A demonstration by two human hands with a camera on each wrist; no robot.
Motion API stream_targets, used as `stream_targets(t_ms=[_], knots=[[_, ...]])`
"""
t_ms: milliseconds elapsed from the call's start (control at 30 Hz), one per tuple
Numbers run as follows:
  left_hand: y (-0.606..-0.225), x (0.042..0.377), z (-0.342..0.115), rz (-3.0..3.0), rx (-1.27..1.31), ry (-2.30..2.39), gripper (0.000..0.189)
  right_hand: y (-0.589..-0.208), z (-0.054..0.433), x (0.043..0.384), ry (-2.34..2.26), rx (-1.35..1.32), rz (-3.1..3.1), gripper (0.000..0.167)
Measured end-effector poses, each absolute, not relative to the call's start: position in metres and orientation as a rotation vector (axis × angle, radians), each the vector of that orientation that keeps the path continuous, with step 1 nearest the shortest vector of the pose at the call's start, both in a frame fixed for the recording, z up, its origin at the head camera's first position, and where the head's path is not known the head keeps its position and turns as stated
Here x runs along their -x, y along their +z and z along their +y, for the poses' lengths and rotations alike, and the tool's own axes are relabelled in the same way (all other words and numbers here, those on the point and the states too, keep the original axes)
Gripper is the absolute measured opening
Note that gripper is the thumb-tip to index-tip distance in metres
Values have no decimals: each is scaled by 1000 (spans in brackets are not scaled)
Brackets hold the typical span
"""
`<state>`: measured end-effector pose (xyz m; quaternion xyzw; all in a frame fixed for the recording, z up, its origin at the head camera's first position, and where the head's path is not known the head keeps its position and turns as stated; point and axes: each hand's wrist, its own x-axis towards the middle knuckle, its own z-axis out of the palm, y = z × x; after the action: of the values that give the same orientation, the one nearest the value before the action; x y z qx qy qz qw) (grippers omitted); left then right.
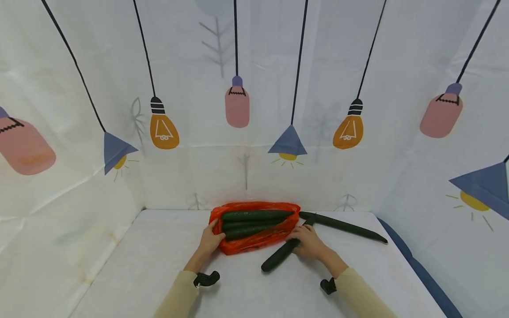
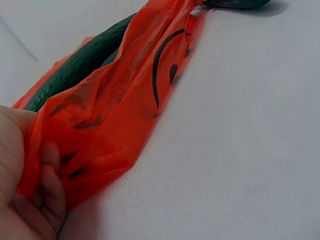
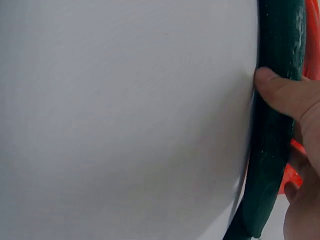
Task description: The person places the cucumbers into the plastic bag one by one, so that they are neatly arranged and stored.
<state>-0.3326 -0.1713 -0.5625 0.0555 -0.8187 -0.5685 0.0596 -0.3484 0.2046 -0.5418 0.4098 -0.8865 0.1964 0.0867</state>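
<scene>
A thin red plastic bag [image 1: 238, 247] lies on its side at the back middle of the table, its upper side spread apart. Several dark green cucumbers [image 1: 254, 215] show inside it. My left hand [image 1: 210, 242] holds the bag's left end, fingers under the film in the left wrist view and thumb over the edge. With my right hand [image 1: 309, 243] I grip another cucumber [image 1: 278, 257] at the bag's right front; it slants toward me. In the right wrist view the thumb lies across this cucumber [image 3: 272, 145], with fingers on its far side.
One more long cucumber [image 1: 350, 227] lies to the right of the bag, its left end close to the bag and the gripped cucumber. A white cloth wall printed with lamps stands behind the white table [image 1: 159, 247]. Dark straps [image 1: 207, 279] circle both wrists.
</scene>
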Motion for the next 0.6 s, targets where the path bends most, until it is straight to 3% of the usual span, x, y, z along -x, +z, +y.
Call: stream_targets(t_ms=[300,600], knots=[[-563,332,-173,-2490,-153,-1712,71,-557,203,340,867,-1287,-2696,33],[-561,333,-172,-2482,-144,-1700,69,-545,191,331,965,-1240,-2703,35]])
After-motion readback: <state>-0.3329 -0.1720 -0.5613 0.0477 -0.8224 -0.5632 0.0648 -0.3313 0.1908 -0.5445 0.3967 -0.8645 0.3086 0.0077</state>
